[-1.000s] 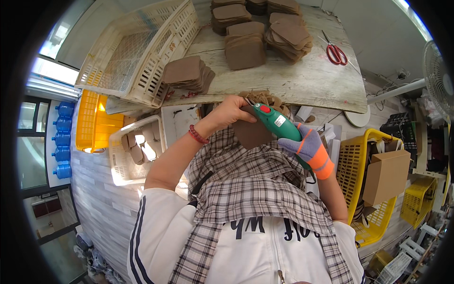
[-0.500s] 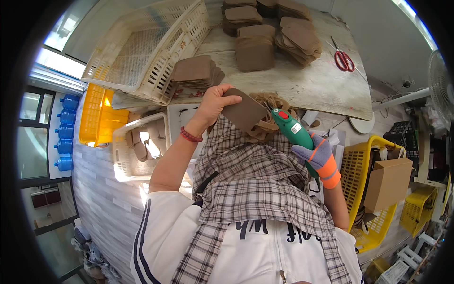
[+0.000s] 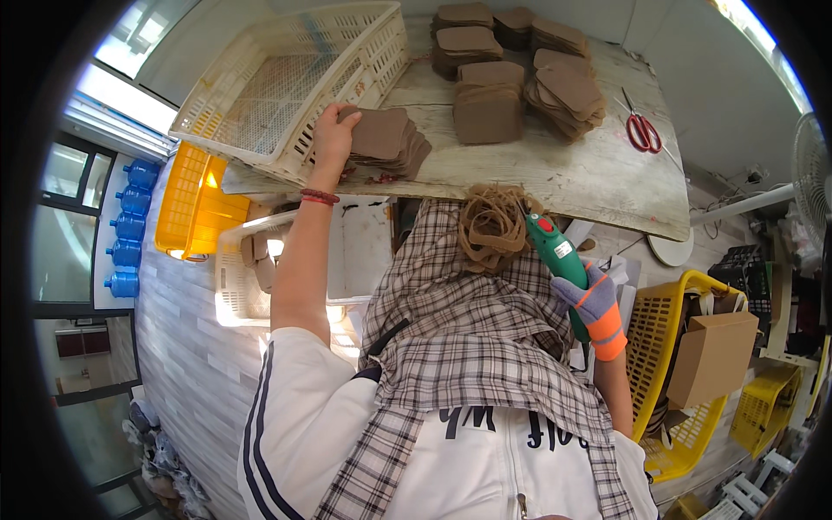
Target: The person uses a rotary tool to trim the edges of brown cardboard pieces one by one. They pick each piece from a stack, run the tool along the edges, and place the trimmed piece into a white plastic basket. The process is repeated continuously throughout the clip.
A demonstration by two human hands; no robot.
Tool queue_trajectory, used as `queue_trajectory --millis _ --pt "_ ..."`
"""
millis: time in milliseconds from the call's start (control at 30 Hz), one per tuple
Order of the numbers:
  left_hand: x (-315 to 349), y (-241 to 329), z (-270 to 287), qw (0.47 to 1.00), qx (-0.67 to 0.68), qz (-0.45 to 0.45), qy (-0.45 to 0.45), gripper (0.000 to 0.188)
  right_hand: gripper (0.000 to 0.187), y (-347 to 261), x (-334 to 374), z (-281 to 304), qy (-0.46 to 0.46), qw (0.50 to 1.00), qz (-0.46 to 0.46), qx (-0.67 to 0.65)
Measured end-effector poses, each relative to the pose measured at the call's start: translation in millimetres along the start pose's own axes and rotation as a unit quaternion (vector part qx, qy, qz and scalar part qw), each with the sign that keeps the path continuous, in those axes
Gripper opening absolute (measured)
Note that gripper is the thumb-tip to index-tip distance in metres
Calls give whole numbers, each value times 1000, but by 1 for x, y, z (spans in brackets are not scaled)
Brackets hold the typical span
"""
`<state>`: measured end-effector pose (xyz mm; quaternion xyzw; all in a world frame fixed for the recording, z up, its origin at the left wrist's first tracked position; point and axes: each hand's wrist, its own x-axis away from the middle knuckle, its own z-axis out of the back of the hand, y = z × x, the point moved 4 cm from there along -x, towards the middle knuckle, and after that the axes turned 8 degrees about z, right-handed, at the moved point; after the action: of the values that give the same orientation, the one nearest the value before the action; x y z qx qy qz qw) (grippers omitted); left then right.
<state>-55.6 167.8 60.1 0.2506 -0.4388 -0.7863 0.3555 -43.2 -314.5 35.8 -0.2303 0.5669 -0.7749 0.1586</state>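
At the table's near left edge my bare left hand (image 3: 331, 139) pinches the corner of a brown flat piece (image 3: 377, 130) with rounded corners, on top of a stack of similar pieces (image 3: 399, 160). The thumb lies over the top; the fingers beneath are partly hidden. In a purple and orange glove, my right hand (image 3: 594, 302) is wrapped round a green handheld power cutter (image 3: 555, 247) with a red button. Its tip points away from me, beside a tangle of brown offcut strips (image 3: 491, 227) on my plaid apron (image 3: 468, 303).
Several more brown stacks (image 3: 488, 117) and red-handled scissors (image 3: 643, 133) lie on the worn table (image 3: 555, 186). White crates (image 3: 286, 130) stand at its left. A lower white crate (image 3: 234, 286) holds brown pieces. On the right stands a yellow basket (image 3: 650, 347) with a cardboard box (image 3: 715, 357).
My left hand has moved forward and left with the brown piece, from in front of the cutter to the stack. The cutter has shifted slightly right and nearer, still in my right hand.
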Motion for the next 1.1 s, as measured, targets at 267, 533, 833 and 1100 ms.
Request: queue_trajectory --millis 267,533,833,1100 --pt "27 33 -12 861 -388 -288 157 24 44 27 -2 8 22 999 -1 26" --pt "83 87 -112 872 -256 -418 -3 37 42 28 -1 8 30 999 -16 3" --pt "70 46 -173 879 -327 -348 13 56 42 37 2 10 35 999 -23 5" --pt "76 55 -164 955 -185 -227 -56 32 40 27 -3 5 37 999 -34 -17"
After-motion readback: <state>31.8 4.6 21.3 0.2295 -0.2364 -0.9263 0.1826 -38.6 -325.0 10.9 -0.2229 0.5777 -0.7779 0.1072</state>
